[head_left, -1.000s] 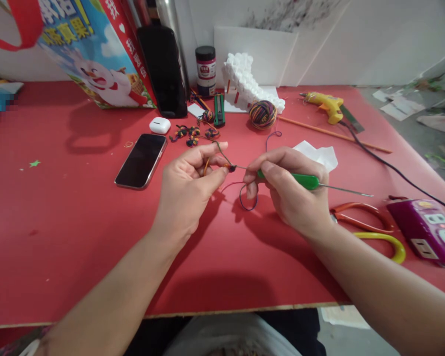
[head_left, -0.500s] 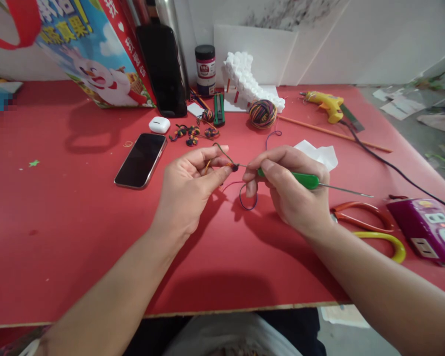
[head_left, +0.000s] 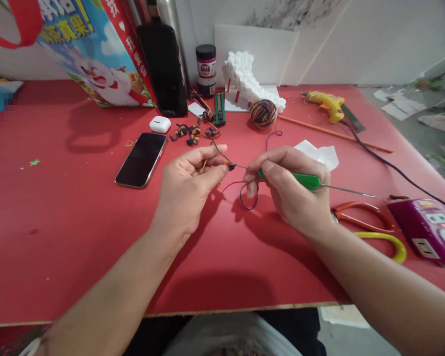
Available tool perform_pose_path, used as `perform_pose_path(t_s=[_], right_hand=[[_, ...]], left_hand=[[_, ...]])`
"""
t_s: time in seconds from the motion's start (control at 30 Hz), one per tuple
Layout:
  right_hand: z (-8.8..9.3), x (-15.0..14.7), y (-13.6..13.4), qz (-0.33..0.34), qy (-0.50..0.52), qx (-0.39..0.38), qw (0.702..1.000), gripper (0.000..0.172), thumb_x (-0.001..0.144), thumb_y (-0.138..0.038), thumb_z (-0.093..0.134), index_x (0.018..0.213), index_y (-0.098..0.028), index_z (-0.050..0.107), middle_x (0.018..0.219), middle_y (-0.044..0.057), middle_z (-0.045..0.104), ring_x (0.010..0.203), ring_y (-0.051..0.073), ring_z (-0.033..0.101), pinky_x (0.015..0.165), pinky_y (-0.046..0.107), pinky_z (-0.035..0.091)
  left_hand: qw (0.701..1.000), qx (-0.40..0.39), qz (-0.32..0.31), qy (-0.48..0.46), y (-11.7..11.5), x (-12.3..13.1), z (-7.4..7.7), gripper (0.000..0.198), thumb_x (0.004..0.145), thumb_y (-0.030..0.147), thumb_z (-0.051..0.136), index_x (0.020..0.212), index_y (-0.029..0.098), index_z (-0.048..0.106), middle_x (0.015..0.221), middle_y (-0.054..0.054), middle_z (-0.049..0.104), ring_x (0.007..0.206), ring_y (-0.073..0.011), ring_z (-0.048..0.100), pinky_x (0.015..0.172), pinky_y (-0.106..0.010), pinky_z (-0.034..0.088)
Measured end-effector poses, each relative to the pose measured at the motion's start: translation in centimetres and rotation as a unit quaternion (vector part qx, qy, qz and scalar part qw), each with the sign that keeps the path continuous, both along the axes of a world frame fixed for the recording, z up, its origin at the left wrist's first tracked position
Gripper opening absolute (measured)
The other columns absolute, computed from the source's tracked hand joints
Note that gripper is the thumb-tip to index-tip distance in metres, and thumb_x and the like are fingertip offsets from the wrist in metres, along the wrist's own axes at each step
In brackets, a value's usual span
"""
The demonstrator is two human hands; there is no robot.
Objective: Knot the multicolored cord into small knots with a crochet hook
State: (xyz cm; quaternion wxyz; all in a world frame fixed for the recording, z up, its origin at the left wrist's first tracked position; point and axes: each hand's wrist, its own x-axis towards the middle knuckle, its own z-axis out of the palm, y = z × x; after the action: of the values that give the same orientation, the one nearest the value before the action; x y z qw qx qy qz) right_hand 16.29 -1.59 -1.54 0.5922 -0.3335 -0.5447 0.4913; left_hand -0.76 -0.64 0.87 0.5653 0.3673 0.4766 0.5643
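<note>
One small dark piece [head_left: 231,167] of yarn work shows in the head view, pinched between the thumb and fingers of the left hand [head_left: 187,185]. A green strand [head_left: 221,153] runs up from it over that hand's forefinger. The right hand [head_left: 291,185] grips a green-handled hook [head_left: 306,181] like a pen, the thin metal shaft reaching the piece between both hands. A loop of yarn [head_left: 249,208] hangs just below the right fingertips. Beyond the hands sits the yarn ball [head_left: 263,114], with more small knots [head_left: 193,130] past the left hand. Left of that hand lies a phone [head_left: 141,160]; behind the right hand, white paper [head_left: 321,155]. To its right are an orange handle [head_left: 363,217], a yellow handle [head_left: 387,240] and a purple box [head_left: 419,227].
</note>
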Motion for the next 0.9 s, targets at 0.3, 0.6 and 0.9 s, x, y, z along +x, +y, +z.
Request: perform_pose_path(t_s=[0.3,0.6,0.9], right_hand=[[-0.04,0.01,0.09,0.000,-0.001,0.002,1.000,0.015,0.101,-0.018,0.065,0.092,-0.021,0.077,0.080,0.001,0.076,0.059,0.014,0.070,0.057,0.030,0.061],[-0.09,-0.05,0.05,-0.001,0.000,0.006,1.000,0.015,0.101,-0.019,0.065,0.092,-0.021,0.077,0.079,0.001,0.075,0.059,0.014,0.070,0.057,0.030,0.061],[0.46,-0.16,-0.21,-0.021,-0.051,0.028,0.998,0.018,0.101,-0.017,0.062,0.090,-0.021,0.075,0.078,0.001,0.074,0.058,0.015,0.071,0.057,0.031,0.062]], left_hand=[[0.999,0.023,-0.001,0.022,-0.12,-0.03,-0.08,0.029,0.069,0.006,0.083,0.094,0.019,0.087,0.082,-0.001,0.076,0.078,-0.0102,0.065,0.071,-0.021,0.051],[0.998,0.041,0.008,0.049,-0.15,0.01,-0.14,0.024,0.071,0.011,0.085,0.094,0.019,0.087,0.083,-0.001,0.077,0.077,-0.0109,0.064,0.068,-0.022,0.050],[0.994,0.057,0.031,0.084,-0.29,0.16,-0.19,0.023,0.071,0.010,0.085,0.092,0.021,0.087,0.078,0.000,0.075,0.072,-0.0102,0.062,0.062,-0.021,0.047]])
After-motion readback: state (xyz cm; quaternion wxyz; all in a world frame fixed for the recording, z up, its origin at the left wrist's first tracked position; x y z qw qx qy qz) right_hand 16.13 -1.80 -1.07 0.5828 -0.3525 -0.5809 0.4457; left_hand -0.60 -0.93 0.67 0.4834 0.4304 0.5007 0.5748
